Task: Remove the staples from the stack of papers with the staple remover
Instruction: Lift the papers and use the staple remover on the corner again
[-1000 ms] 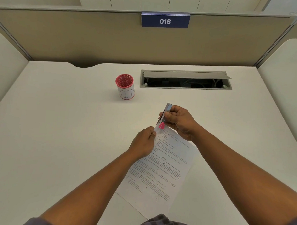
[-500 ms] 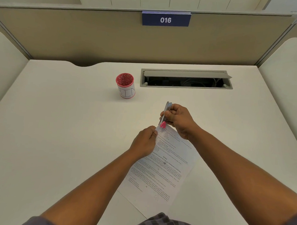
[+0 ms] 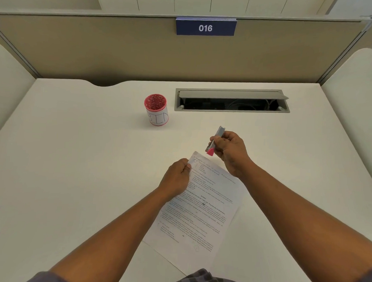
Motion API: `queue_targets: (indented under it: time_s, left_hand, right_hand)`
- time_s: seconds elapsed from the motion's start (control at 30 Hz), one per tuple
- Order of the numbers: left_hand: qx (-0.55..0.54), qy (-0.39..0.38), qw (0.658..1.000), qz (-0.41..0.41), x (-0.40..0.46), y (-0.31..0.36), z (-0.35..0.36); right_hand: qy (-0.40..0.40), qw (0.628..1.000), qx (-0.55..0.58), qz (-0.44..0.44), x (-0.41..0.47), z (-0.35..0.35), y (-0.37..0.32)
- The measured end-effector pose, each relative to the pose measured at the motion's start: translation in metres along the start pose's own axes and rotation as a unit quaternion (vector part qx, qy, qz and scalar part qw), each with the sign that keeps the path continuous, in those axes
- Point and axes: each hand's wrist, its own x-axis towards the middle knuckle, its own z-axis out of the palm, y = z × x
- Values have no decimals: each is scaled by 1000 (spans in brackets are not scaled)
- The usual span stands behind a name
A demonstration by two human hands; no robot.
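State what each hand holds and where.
Right hand grips the staple remover around its middle; left hand pinches the stack of papers near its top-left corner.

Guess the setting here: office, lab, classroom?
Likely an office or test-centre cubicle: beige partition panels on a white desk, a blue number plate reading 016, and a grey recessed cable hatch.

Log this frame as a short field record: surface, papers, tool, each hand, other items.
surface: white desk in a cubicle
papers: printed stack of papers lying flat, set at an angle
tool: staple remover, pink tip down, above the top corner of the stack, seemingly clear of it
left hand: pinches the stack's top left edge
right hand: grips the staple remover
other items: red cup marked BIN; open cable tray; sign 016 on the partition
staple: too small to see
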Motion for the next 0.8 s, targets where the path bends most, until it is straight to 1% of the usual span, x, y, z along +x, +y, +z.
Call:
queue_targets:
  time_s: [0.13,0.23,0.37,0.43,0.57,0.7,0.8]
  left_hand:
    - [-57,14,998,-18,5,-7,-2]
    - [-85,23,995,-36,7,-10,-3]
    - [-115,35,991,-53,12,-13,-3]
    - [-136,44,988,-61,16,-15,-3]
    - [-166,52,982,-75,22,-18,-3]
    - [-170,80,979,-82,30,-22,-2]
    - [-184,97,973,-96,37,-23,-3]
  right_hand:
    - [107,993,-40,-20,4,-20,4]
    - [164,978,-121,-45,5,-39,16]
    - [217,947,-232,-57,4,-62,38]
    - [228,935,-266,-55,3,-72,47]
    - [226,920,-318,-29,4,-86,63]
    - [243,899,-364,-32,9,-90,68]
    - [238,887,-393,-38,13,-93,71]
